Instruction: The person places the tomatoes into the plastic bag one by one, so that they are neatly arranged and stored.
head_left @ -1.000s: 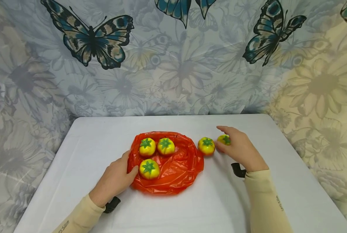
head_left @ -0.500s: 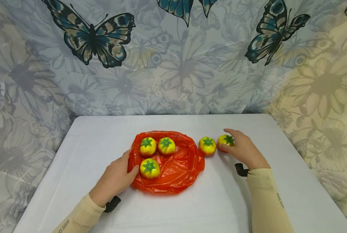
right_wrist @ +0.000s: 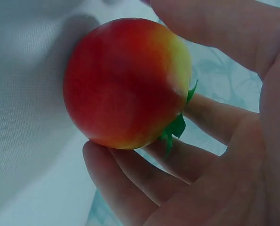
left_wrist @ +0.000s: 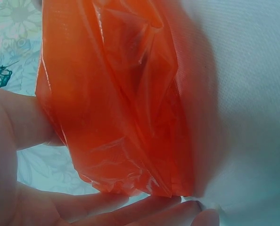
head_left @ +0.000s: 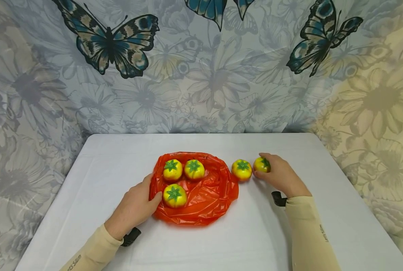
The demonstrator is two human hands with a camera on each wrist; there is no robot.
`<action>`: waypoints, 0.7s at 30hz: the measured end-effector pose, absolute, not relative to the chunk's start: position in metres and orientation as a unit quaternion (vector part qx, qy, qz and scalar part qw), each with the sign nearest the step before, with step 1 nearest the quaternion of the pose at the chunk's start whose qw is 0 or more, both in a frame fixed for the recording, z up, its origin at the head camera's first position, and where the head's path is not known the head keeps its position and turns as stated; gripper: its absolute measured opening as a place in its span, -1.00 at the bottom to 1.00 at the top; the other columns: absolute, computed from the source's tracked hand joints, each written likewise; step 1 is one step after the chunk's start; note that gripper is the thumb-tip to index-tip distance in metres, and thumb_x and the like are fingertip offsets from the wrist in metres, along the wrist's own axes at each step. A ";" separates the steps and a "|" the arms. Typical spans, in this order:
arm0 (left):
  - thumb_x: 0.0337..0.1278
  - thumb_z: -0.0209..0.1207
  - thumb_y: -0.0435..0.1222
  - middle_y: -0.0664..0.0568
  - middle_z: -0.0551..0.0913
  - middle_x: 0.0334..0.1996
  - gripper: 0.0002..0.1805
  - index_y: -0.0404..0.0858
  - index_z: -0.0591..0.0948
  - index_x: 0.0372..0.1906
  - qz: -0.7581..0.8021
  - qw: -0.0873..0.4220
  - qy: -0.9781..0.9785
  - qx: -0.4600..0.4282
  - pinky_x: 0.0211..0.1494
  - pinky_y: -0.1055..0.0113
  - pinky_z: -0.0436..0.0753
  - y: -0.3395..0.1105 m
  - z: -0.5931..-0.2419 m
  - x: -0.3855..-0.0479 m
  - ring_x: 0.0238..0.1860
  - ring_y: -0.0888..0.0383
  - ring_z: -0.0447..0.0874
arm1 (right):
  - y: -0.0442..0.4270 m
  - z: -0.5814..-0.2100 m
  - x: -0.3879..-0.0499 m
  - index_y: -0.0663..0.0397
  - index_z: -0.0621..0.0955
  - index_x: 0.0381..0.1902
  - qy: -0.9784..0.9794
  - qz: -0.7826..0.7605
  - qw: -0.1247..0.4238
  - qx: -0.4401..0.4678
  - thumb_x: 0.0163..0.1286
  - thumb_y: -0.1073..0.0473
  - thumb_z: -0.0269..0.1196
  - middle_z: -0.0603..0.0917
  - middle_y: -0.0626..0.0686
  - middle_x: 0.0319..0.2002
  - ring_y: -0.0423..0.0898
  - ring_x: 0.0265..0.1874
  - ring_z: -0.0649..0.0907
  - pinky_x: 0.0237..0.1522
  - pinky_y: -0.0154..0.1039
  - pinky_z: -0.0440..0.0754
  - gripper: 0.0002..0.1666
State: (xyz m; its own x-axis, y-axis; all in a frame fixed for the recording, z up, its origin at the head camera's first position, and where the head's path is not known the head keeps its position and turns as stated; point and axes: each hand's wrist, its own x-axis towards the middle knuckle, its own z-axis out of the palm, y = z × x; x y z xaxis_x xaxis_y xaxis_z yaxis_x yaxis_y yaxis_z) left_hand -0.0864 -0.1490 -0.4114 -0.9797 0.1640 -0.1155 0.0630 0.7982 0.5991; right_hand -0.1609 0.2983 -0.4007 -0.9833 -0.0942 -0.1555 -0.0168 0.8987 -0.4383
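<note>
An open red plastic bag lies on the white table with three yellow-red tomatoes in it, one of them near its front. My left hand grips the bag's left edge, thumb on the inner side; in the left wrist view the hand spans the bag's orange-red side. Right of the bag stands a fourth tomato. Beside it, my right hand holds a fifth tomato. The right wrist view has that tomato between thumb and fingers of the hand, its green leaves facing the palm.
The white table reaches forward to a patterned cloth backdrop with butterflies and flowers. The fourth tomato stands between the bag's right edge and the tomato in my right hand.
My right hand first shifted a little to the right and has since closed around the far right tomato. The left hand keeps its grip on the bag, and the view has shifted slightly.
</note>
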 end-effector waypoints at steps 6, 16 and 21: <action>0.53 0.19 -0.14 -0.27 0.65 0.38 -0.21 -0.37 0.24 0.67 0.312 0.078 0.945 0.060 0.01 0.04 0.83 -0.149 -0.412 -0.086 0.04 -0.01 0.75 | 0.297 -0.402 -0.162 0.25 0.39 0.60 0.973 -0.213 0.078 -0.029 0.48 -0.08 0.40 0.49 0.46 0.47 0.43 0.39 0.51 0.45 0.43 0.45 -0.09; 0.53 0.21 -0.14 -0.27 0.64 0.39 -0.20 -0.36 0.22 0.68 0.315 0.085 0.944 0.054 -0.05 0.11 0.82 -0.149 -0.412 -0.086 0.01 0.00 0.74 | 0.296 -0.388 -0.156 0.26 0.38 0.59 0.977 -0.204 0.053 -0.040 0.48 -0.04 0.41 0.47 0.50 0.45 0.46 0.36 0.52 0.41 0.44 0.47 -0.10; 0.52 0.21 -0.14 -0.26 0.65 0.37 -0.19 -0.37 0.22 0.67 0.317 0.085 0.943 0.054 -0.07 0.16 0.82 -0.149 -0.413 -0.086 -0.01 0.01 0.73 | 0.291 -0.376 -0.152 0.21 0.35 0.62 0.977 -0.203 0.042 -0.042 0.48 -0.01 0.41 0.42 0.47 0.50 0.45 0.39 0.50 0.42 0.43 0.48 -0.10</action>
State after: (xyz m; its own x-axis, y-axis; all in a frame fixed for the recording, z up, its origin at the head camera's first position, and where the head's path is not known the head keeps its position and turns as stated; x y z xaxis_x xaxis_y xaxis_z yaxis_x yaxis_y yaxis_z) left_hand -0.0862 -0.1488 -0.4125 -0.9798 0.1556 -0.1255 0.0482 0.7931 0.6072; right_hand -0.1523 0.2910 -0.3758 -0.9930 -0.0989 -0.0645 -0.0651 0.9144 -0.3996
